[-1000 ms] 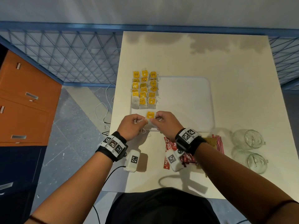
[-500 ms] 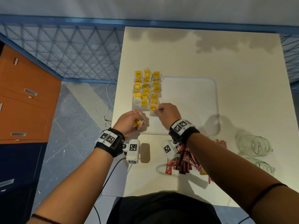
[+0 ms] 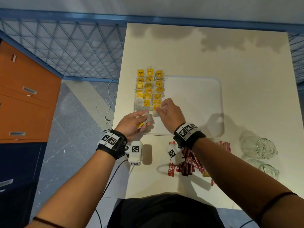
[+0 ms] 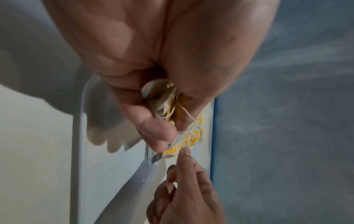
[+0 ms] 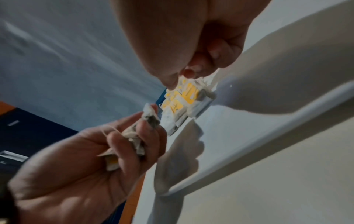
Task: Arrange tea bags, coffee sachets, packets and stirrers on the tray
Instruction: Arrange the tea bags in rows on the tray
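The left hand (image 3: pixel 131 123) has its fingers (image 5: pixel 151 133) and thumb curled around a small bunch of tea bags (image 3: pixel 144 120), strings dangling loose, held just short of the near-left corner of the white tray (image 3: pixel 197 104). The right hand (image 3: pixel 169 112) has its fingertips (image 3: pixel 158 109) down on the nearest tea bag in the right column of the tea bag rows (image 3: pixel 148 91) (can't tell if it's pinching that one or just pressing it flat). Behind the right wrist, well back from those fingers, there's a heap of red coffee sachets (image 3: pixel 187 165) on the table (image 3: pixel 213 55), with two glass jars (image 3: pixel 259 147) lying off to the right of them.
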Motion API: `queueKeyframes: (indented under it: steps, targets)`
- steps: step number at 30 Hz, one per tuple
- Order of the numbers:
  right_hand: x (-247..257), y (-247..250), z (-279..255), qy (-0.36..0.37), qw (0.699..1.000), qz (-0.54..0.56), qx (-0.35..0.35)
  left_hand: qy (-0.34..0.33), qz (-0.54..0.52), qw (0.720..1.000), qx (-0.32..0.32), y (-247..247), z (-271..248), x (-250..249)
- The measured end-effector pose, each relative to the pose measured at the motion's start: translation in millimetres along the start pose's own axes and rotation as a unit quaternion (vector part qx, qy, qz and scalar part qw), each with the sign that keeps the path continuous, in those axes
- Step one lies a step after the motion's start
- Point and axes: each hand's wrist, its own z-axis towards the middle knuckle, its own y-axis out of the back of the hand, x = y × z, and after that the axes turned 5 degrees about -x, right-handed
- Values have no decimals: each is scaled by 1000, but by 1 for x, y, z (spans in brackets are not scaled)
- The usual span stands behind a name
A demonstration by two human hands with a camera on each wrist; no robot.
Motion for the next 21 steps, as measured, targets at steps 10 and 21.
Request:
queueKeyframes:
  steps: [10, 21]
  targets:
    - [6, -4, -28, 29, 978, 161, 130, -9, 33, 999, -7, 0, -3, -1]
    - [8, -4, -24, -70, 945, 292, 128, -95, 133, 986, 33, 12, -4, 4]
